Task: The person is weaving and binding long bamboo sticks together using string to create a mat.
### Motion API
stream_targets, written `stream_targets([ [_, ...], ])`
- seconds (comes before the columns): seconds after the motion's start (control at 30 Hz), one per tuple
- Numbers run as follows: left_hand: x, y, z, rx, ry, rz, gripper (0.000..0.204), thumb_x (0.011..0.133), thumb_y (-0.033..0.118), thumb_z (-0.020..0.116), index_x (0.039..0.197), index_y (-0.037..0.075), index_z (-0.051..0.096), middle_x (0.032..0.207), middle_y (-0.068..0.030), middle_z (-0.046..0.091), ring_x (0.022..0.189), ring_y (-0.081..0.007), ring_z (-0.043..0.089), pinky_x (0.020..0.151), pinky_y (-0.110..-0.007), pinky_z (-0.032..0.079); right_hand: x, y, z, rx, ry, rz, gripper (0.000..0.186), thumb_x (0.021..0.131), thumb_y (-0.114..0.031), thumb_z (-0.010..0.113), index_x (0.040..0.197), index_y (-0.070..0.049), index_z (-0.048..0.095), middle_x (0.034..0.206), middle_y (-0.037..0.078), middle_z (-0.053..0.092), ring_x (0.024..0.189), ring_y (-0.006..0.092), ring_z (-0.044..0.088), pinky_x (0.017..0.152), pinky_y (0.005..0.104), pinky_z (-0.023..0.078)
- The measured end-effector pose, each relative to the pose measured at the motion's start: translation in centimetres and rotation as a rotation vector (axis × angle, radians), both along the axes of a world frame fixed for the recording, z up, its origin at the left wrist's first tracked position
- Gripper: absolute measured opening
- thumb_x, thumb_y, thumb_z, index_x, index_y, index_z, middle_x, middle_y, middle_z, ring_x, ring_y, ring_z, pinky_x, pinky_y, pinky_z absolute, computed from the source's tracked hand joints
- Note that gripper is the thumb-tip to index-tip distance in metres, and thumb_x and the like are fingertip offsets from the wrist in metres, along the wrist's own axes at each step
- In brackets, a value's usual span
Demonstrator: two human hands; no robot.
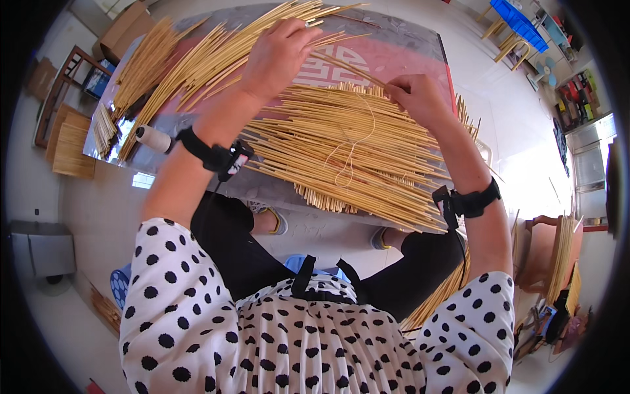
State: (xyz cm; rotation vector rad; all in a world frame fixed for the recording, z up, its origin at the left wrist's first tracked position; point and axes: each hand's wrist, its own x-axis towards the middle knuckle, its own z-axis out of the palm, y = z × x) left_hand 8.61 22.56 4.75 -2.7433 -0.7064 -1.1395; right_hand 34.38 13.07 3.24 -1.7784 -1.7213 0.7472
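A thin straw-coloured stick (351, 68) slants across the table, its right end pinched between the thumb and fingers of my right hand (420, 98). My left hand (279, 56) is at the far side, over a long loose bundle of sticks (216, 62). Its fingers are curled together, and what they grip, if anything, is hidden. Between my forearms lies a broad layer of many parallel sticks (348, 144), with other sticks crossing beneath them. A loose loop of pale thread (354, 141) rests on top of this layer.
A white thread spool (154, 139) lies at the table's left, by darker-ended bundles (141, 69). The table (400, 39) has a red-and-grey patterned top. At the right stands a wooden chair (535, 256) beside upright sticks. A blue table (518, 25) is farther back.
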Motion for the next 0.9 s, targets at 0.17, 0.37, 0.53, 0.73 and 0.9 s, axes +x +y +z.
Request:
stream_targets([
  [0.17, 0.5, -4.5, -4.1, 0.069, 0.278, -0.175, 0.011, 0.076, 0.010, 0.058, 0.084, 0.009, 0.065, 0.081, -0.0041, 0.058, 0.082, -0.0214, 0.059, 0.070, -0.035, 0.048, 2.0, -1.8, -0.9, 0.038, 0.117, -0.103, 0.022, 0.085, -0.021, 0.062, 0.087, 0.000, 0.070, 0.065, 0.004, 0.063, 0.054, 0.0085, 0.054, 0.053, 0.0264, 0.044],
  [0.37, 3.0, -5.5, -8.4, 0.185, 0.707, -0.192, 0.006, 0.075, 0.010, 0.058, 0.074, 0.012, 0.063, 0.076, -0.0003, 0.056, 0.080, -0.0182, 0.058, 0.072, -0.036, 0.046, 2.5, -4.2, -1.0, 0.016, 0.319, -0.169, 0.023, 0.086, -0.019, 0.062, 0.078, 0.001, 0.068, 0.061, 0.001, 0.059, 0.051, 0.0065, 0.050, 0.051, 0.0242, 0.042],
  [0.53, 4.1, -6.1, -8.2, 0.314, 0.850, -0.162, 0.009, 0.073, 0.011, 0.058, 0.065, 0.014, 0.061, 0.070, 0.0000, 0.055, 0.078, -0.0161, 0.057, 0.070, -0.034, 0.044, 2.6, -5.6, -0.7, -0.066, 0.420, -0.187, 0.021, 0.087, -0.018, 0.062, 0.080, 0.001, 0.067, 0.064, 0.000, 0.059, 0.054, 0.0064, 0.049, 0.051, 0.0223, 0.040],
  [0.73, 4.3, -5.7, -8.4, 0.348, 0.841, -0.210, 0.006, 0.070, 0.012, 0.059, 0.065, 0.015, 0.057, 0.067, 0.0018, 0.051, 0.074, -0.0144, 0.054, 0.065, -0.030, 0.040, 2.3, -6.6, -0.5, -0.113, 0.454, -0.162, 0.019, 0.087, -0.016, 0.061, 0.082, 0.002, 0.066, 0.066, 0.001, 0.059, 0.056, 0.0065, 0.050, 0.053, 0.0217, 0.041],
  [0.9, 3.9, -5.9, -6.7, 0.037, 0.739, -0.241, 0.007, 0.068, 0.011, 0.062, 0.073, 0.012, 0.057, 0.070, -0.0032, 0.055, 0.075, -0.0216, 0.058, 0.070, -0.036, 0.043, 2.0, -7.5, -0.6, -0.106, 0.467, -0.183, 0.020, 0.087, -0.015, 0.061, 0.082, 0.003, 0.066, 0.067, 0.002, 0.059, 0.056, 0.0066, 0.050, 0.054, 0.0217, 0.042],
])
